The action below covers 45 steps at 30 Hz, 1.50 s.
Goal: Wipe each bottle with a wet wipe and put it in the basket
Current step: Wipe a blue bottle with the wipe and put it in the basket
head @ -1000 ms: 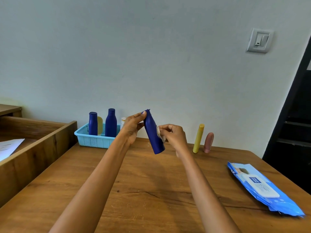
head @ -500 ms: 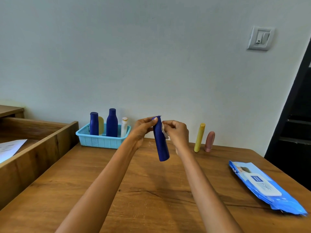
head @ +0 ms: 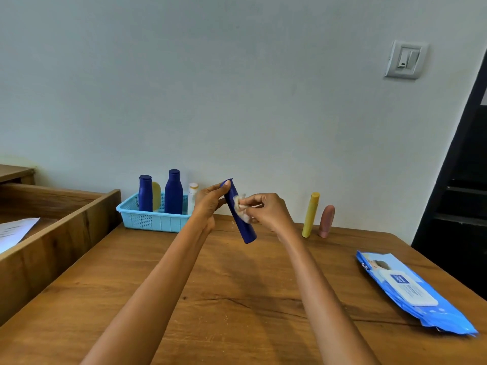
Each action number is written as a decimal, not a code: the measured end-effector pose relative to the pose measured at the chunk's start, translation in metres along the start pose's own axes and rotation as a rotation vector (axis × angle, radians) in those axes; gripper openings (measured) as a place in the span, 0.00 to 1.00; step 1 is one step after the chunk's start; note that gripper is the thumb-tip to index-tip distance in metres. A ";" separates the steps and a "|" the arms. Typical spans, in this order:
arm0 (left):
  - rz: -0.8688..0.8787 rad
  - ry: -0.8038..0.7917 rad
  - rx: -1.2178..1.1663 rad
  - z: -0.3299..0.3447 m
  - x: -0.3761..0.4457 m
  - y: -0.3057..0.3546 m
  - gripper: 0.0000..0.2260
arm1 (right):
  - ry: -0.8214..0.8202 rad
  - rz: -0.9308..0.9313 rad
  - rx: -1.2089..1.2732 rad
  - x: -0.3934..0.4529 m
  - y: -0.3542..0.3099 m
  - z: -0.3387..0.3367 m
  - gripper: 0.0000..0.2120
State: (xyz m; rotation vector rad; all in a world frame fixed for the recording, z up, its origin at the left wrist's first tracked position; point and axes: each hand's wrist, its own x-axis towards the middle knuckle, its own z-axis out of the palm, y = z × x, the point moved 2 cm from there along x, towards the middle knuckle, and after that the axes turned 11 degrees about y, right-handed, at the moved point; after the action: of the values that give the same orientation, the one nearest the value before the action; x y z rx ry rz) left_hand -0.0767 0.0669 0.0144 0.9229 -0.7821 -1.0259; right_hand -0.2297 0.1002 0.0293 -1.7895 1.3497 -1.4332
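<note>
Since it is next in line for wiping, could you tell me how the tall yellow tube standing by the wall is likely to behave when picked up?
The tall, slim yellow plastic tube stands upright on a narrow end, so it would probably tip at a sideways nudge. Its round body would likely roll once down. It looks light for its size, so a gentle grip should lift it.

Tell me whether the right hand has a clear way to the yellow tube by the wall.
Probably yes: nothing lies between the right hand and the yellow tube, but the hand holds a wipe.
</note>
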 end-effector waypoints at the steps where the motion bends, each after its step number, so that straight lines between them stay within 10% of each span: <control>1: -0.003 0.016 -0.006 0.000 0.000 0.000 0.05 | -0.034 0.031 0.009 0.000 0.002 -0.001 0.07; 12: -0.006 -0.148 0.108 0.012 -0.007 0.000 0.05 | 0.267 -0.100 0.049 -0.003 -0.006 0.005 0.07; 29: -0.060 0.146 -0.043 -0.016 0.010 0.014 0.07 | -0.235 0.044 -0.100 -0.008 0.004 -0.002 0.10; 45: -0.044 0.066 0.057 0.003 -0.009 0.008 0.06 | 0.229 -0.701 -0.495 -0.017 -0.016 0.019 0.13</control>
State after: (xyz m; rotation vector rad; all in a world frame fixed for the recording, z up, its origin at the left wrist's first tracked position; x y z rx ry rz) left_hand -0.0796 0.0764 0.0219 1.0215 -0.7421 -1.0109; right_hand -0.2050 0.1185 0.0285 -2.6791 1.3286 -1.7989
